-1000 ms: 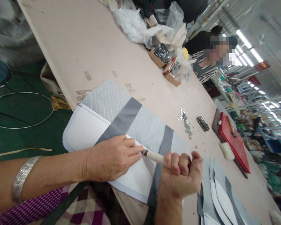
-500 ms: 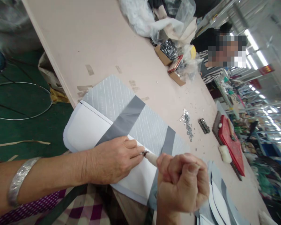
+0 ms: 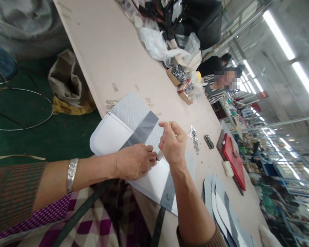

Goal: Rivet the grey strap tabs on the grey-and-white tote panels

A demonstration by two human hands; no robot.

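Note:
My right hand (image 3: 173,142) is closed around a slim hand tool with a pale handle (image 3: 160,155); its exact kind is mostly hidden by the fingers. The tool's dark tip end meets the fingertips of my left hand (image 3: 136,161). Those left fingers are pinched together low on the work, and what they grip is hidden. Beneath both hands lies a flat bag panel (image 3: 110,132), part white and part grey with pale stripes. A dark grey strap (image 3: 142,128) crosses it, and a second grey strap (image 3: 167,193) runs under my right forearm.
Small metal pieces (image 3: 194,139) are scattered on the table (image 3: 98,51), beside a cluster of dark studs (image 3: 208,141). A red board (image 3: 233,161) lies to the right, with stacked grey and white panels (image 3: 218,209) nearer me. Cartons (image 3: 173,77) stand farther back. A person (image 3: 216,85) is beyond.
The camera view has shifted, showing more of the room. My right fist has turned and moved farther from me, with the tool still in it. My left fingers stay at the tool's tip.

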